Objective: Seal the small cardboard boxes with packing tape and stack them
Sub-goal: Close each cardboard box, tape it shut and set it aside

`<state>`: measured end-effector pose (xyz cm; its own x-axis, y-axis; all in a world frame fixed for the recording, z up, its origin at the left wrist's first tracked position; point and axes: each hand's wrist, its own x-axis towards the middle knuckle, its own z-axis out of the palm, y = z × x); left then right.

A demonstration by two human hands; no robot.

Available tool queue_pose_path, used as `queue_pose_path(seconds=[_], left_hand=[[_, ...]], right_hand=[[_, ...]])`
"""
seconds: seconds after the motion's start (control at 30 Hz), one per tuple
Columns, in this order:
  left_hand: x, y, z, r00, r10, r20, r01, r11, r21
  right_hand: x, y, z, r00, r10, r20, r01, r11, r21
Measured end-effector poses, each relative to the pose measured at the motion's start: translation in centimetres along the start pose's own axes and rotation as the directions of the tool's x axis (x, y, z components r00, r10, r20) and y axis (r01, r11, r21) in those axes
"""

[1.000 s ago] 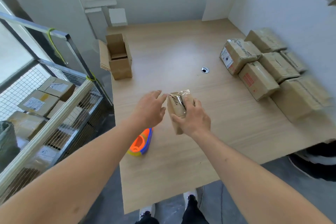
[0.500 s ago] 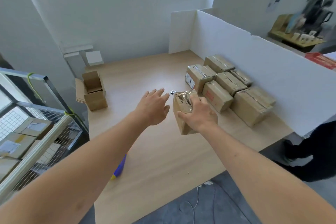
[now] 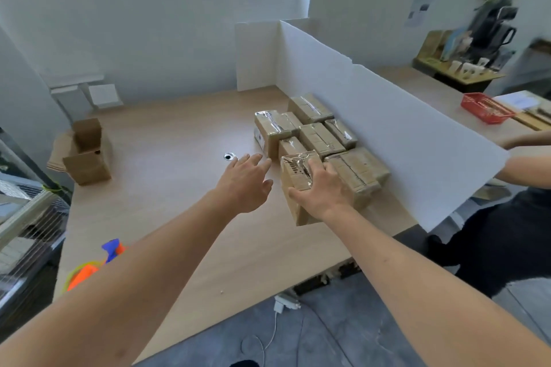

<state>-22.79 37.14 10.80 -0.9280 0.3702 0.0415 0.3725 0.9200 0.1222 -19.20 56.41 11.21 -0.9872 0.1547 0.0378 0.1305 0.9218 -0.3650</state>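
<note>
The right hand point(image 3: 323, 192) is gripping one taped box point(image 3: 295, 179), six more taped boxes point(image 3: 320, 137) sitting beyond it, while the left hand point(image 3: 246, 180) is hovering spread, partly hiding the tape dispenser point(image 3: 89, 268).

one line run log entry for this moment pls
right hand grips taped box beside sealed boxes | left hand open, empty | open box untaped

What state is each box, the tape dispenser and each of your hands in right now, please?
Taped box in hand: sealed, gripped, at the near end of the stack.
Stacked boxes: sealed with tape, grouped against the white partition.
Open box: flaps up, unsealed, far left of table.
Tape dispenser: lying idle, partly hidden by the forearm.
Left hand: open, fingers spread.
Right hand: gripping the taped box.
</note>
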Motion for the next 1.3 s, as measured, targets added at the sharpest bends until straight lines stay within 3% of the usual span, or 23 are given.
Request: queue_pose_path(seconds=[0.2, 0.7, 1.03, 1.3], left_hand=[[5.4, 2.8, 4.5, 0.996, -0.015, 0.093, 0.017, 1.0, -0.02], [16.9, 5.1, 15.8, 0.967, -0.095, 0.237, 0.124, 0.986, -0.11], [18.6, 7.7, 22.9, 0.913, -0.241, 0.329, 0.295, 0.948, -0.123], [19.0, 8.6, 23.6, 0.895, -0.309, 0.321, 0.355, 0.93, -0.096]], right_hand=[[4.3, 6.1, 2.5, 0.996, 0.043, 0.078, -0.046, 0.998, 0.045], [14.7, 15.1, 12.3, 0.933, 0.126, 0.337, -0.098, 0.99, -0.097], [17.5, 19.2, 18.6, 0.933, -0.004, 0.36, 0.04, 0.995, -0.094], [18.9, 20.0, 18.4, 0.912, -0.08, 0.403, 0.141, 0.982, -0.124]])
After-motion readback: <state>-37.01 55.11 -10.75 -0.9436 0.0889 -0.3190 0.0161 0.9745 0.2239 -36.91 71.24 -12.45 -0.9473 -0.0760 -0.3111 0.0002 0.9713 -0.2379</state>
